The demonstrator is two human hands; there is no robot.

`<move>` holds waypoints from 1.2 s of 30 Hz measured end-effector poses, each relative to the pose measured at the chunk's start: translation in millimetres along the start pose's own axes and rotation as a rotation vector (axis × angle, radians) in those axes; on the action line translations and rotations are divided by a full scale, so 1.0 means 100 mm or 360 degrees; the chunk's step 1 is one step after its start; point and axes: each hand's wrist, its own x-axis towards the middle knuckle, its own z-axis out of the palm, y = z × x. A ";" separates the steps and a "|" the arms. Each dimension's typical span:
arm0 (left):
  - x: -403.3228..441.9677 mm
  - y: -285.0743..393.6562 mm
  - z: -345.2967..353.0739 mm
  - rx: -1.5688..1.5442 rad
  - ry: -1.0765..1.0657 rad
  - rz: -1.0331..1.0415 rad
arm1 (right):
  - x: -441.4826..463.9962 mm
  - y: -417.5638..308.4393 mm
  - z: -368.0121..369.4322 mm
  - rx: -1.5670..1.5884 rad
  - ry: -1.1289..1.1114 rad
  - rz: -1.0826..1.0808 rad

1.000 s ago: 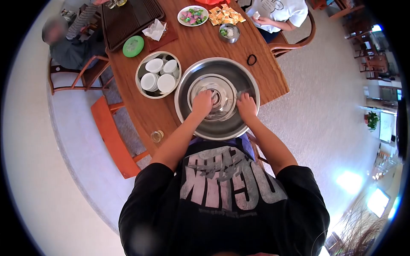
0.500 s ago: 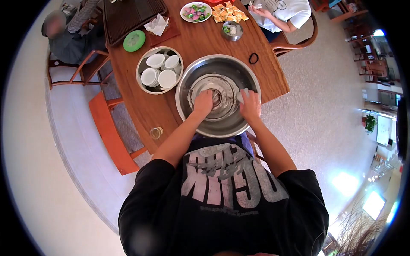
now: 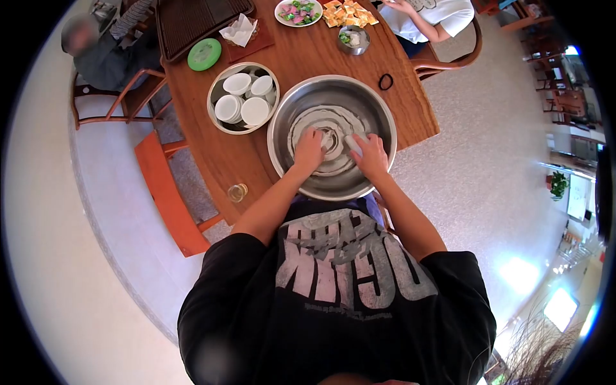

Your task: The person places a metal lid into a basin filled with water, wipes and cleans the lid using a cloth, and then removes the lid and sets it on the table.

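Observation:
A wide steel basin [image 3: 277, 154] stands at the table edge in front of me. Pale grey, swirled ridges [image 3: 301, 125] spread in rings over its bottom; whether they are liquid, paste or something solid I cannot tell. My left hand [image 3: 310, 151] reaches in with fingers bent down at the middle of the rings, and what it grips is hidden. Inside the right half, my right hand [image 3: 371, 158] has its fingers round a small whitish piece [image 3: 353, 144], its kind unclear. To the left, a steel bowl [image 3: 210, 106] holds several white cups or small dishes [image 3: 255, 111].
On the wooden table [image 3: 292, 58] are a glass [image 3: 237, 192], green disc [image 3: 204, 54], tissues [image 3: 239, 33], brown tray [image 3: 192, 29], plate of wrapped sweets [image 3: 299, 11], orange packets [image 3: 346, 14], small metal bowl [image 3: 354, 42] and black band [image 3: 385, 81]. Two people sit beyond; an orange chair [image 3: 170, 199] stands left.
My right hand has moved left, from the basin's right side toward its middle, with the whitish piece. My left hand stays near the centre. The whole view has shifted slightly.

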 end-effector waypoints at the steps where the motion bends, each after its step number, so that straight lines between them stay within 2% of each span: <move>1: -0.02 0.00 -0.03 0.0057 0.0098 0.0034 | -0.01 -0.03 0.01 -0.0011 -0.0022 0.0003; 2: -0.04 0.01 -0.06 0.0114 0.0196 0.0068 | -0.01 -0.02 0.04 -0.0043 -0.0020 -0.0022; 8: -0.18 -0.06 0.03 0.0161 0.0363 -0.0530 | 0.01 -0.05 0.14 -0.0211 -0.0109 -0.0074; 14: -0.05 0.07 0.10 -0.0321 0.0161 -0.1062 | 0.01 0.07 0.32 -0.0252 -0.0212 -0.0021; 20: 0.22 -0.02 0.02 -0.0470 0.0133 -0.1526 | 0.02 0.11 0.36 -0.0277 -0.0301 0.0093; 23: 0.22 -0.16 0.00 -0.0347 0.0002 -0.1345 | 0.05 0.15 0.37 -0.0201 -0.0323 0.0148; 26: 0.17 -0.24 -0.01 -0.0281 -0.0291 -0.1250 | 0.02 0.17 0.36 -0.0165 -0.0236 0.0124; 29: 0.03 -0.28 0.05 -0.0422 -0.0068 -0.1193 | -0.02 0.13 0.30 -0.0122 -0.0215 0.0150; 32: -0.09 -0.36 0.08 -0.0401 -0.0024 -0.1012 | -0.01 0.05 0.21 -0.0017 -0.0264 0.0249; 36: -0.22 -0.36 -0.06 -0.0812 0.0054 -0.0906 | 0.02 0.01 0.16 0.0050 -0.0307 0.0304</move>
